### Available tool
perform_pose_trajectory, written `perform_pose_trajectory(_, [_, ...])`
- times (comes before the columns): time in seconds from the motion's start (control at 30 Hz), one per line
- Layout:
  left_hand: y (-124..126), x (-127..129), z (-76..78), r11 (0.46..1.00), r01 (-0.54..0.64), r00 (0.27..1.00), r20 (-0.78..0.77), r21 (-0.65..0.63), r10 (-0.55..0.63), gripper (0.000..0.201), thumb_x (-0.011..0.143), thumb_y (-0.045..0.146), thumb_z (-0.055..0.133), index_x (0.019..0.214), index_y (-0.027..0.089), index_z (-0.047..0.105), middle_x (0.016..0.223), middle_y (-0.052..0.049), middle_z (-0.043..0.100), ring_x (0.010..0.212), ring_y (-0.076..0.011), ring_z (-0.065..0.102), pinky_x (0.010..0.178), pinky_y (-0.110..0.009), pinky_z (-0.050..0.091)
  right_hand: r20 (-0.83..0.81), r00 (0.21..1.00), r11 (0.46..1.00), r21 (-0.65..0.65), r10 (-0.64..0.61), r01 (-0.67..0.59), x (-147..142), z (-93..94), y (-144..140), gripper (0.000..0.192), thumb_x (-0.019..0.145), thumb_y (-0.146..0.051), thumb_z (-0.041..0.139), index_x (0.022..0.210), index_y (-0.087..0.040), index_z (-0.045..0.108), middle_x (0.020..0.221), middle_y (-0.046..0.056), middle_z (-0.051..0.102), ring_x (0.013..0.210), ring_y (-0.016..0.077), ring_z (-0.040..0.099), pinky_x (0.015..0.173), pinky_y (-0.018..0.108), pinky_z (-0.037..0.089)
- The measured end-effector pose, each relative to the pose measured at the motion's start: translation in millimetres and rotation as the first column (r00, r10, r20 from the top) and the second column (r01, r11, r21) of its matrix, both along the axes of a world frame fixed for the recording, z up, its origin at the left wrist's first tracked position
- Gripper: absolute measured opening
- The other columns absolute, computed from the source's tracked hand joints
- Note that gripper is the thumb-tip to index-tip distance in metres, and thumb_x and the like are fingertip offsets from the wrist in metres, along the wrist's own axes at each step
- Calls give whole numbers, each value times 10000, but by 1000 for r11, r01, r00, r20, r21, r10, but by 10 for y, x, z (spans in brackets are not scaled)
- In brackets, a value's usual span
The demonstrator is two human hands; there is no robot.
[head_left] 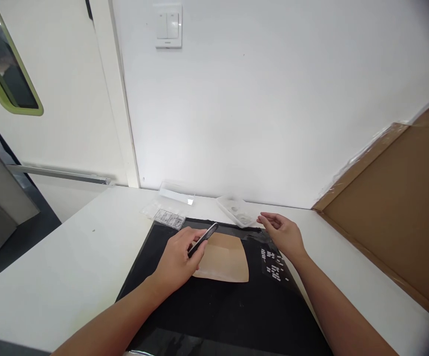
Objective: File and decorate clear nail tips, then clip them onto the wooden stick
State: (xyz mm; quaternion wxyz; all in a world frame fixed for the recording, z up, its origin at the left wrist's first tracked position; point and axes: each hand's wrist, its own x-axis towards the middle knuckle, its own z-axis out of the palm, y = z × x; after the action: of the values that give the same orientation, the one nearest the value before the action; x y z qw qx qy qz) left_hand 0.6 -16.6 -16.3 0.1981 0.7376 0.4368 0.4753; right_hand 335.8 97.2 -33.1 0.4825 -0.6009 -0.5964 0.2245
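Observation:
My left hand (182, 253) is closed around a slim, dark, phone-like slab (204, 238) with a pale edge, held tilted over a tan sheet (224, 258). The sheet lies slightly curved on a black mat (214, 306). Over the mat's far right corner, my right hand (284, 235) has its thumb and fingertips drawn together. Anything between them is too small to make out. Just beyond those fingertips sits a clear plastic tray (237, 210) with rounded shapes in it. Below the right hand, several small white pieces (273, 267) lie on a dark clear-looking sheet.
A printed card (169, 218) and a clear plastic box (177, 194) lie at the back left of the white table (69, 257). Behind stands a white wall with a light switch (168, 25). A cardboard panel (392, 198) leans along the right side.

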Motion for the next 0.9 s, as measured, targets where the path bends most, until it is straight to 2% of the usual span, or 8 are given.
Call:
perform_pose_trajectory(0.1, [3,1,9,1000,-4,1000,-2,-10,4,291,1025,277,558,1281,223,687,1029,-53,674,720,-117,635,551,-197,544,13,1000,1000,-8,-21,21,8,5,2,351,850,-502,736,1060,-222,754,947,76,822,1019,293,780,971,420,583])
perform_pose_trajectory(0.4, [3,2,8,1000,-8,1000,-8,-16,8,289,1021,280,558,1275,234,688,1043,-41,679,741,-118,644,568,-201,551,9,1000,1000,-14,26,-26,-37,36,-31,216,890,-389,667,1027,-230,717,986,66,819,1016,263,785,974,392,594])
perform_pose_trajectory(0.7, [7,-1,8,1000,-9,1000,-14,-16,9,287,1018,274,560,1268,224,692,1036,-45,675,790,-131,654,568,-198,546,14,999,999,1,35,-35,4,15,-9,239,935,-375,622,1105,-220,682,1054,84,812,1036,253,781,1012,414,585])
perform_pose_trajectory(0.9, [12,1,-1,1000,-15,1000,-18,-10,15,286,1018,278,561,1265,225,695,1043,-55,677,845,-149,660,568,-195,550,33,999,1000,-11,29,-29,23,12,6,220,959,-355,575,1084,-218,695,1080,88,807,1041,247,780,996,418,589])
